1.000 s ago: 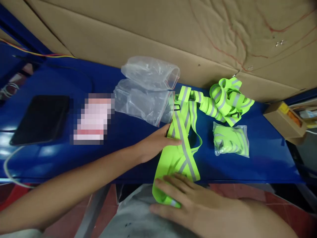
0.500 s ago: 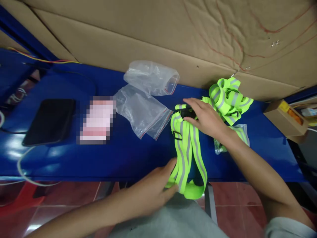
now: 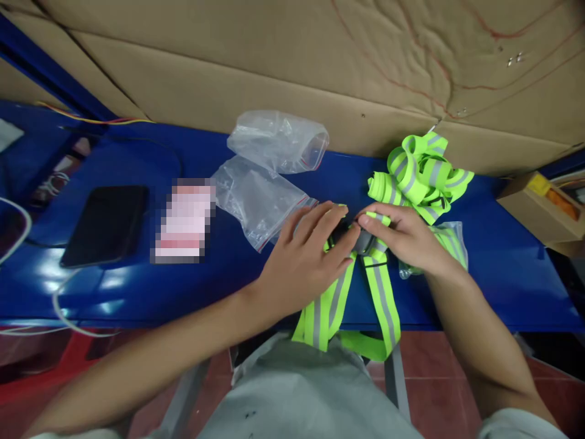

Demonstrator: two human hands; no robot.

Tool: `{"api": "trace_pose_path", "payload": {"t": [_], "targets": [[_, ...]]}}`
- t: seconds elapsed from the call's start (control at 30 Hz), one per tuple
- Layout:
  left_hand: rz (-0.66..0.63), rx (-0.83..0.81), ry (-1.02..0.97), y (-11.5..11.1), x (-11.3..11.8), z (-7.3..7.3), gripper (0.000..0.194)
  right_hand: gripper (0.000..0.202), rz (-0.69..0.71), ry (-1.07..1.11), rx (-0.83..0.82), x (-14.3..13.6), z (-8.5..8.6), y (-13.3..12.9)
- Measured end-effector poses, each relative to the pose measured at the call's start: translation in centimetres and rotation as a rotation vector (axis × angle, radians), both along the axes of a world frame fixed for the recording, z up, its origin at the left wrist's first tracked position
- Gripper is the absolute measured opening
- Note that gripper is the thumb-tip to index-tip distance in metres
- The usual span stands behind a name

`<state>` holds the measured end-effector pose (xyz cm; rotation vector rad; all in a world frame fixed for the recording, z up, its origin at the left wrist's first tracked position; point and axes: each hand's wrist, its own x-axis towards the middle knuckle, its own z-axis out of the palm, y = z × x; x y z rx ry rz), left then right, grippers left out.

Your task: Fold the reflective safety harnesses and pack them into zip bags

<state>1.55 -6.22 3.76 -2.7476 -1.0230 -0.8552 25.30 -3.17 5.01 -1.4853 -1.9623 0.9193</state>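
Note:
A neon-green reflective strap harness [image 3: 381, 305] lies over the front edge of the blue table [image 3: 237, 286], its loops hanging toward my lap. My left hand [image 3: 304, 256] presses on its upper end, fingers curled over the dark buckle. My right hand [image 3: 404, 238] meets it from the right and pinches the same buckle end. A tangled heap of more green straps [image 3: 420, 174] lies just behind my right hand. A bagged green strap [image 3: 452, 244] sits under my right wrist, mostly hidden.
Two clear zip bags [image 3: 269, 171] lie left of my hands. Further left are a blurred pink card [image 3: 185, 219] and a black phone [image 3: 105, 225] with a white cable [image 3: 59, 305]. Cardboard [image 3: 320, 67] backs the table; a small box [image 3: 543, 207] stands at right.
My left hand moved up from the table's front edge to the buckle end of the harness. My right hand shifted slightly right and now pinches that end together with the left.

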Motion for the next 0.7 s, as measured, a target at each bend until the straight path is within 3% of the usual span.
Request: {"api": "trace_pose_path", "payload": {"t": [0.1, 0.23, 0.4, 0.47, 0.6, 0.7], "targets": [[-0.072, -0.054, 0.017, 2.0, 0.5, -1.5, 0.036, 0.032, -0.004, 0.053, -0.011, -1.0, -0.4, -0.9], [-0.174, -0.186, -0.074, 2.8, 0.1, -3.2, 0.036, 0.029, 0.032, 0.009, 0.008, -1.5, -1.3, -1.3], [-0.177, -0.076, -0.074, 2.8, 0.4, -3.6, 0.022, 0.023, 0.067, -0.072, 0.158, -1.8, -1.3, -1.8], [-0.191, -0.084, -0.065, 2.9, 0.5, -3.7, 0.020, 0.034, 0.115, -0.167, 0.245, -1.8, -1.0, -2.1], [-0.229, -0.097, -0.064, 3.3, 0.0, -4.2, 0.022, 0.075, 0.313, -0.442, 0.315, -1.6, -1.5, -2.6], [-0.237, -0.088, -0.007, 3.4, -0.4, -4.0, 0.020, 0.080, 0.338, -0.553, 0.318, -1.6, -2.3, -2.7]]}}
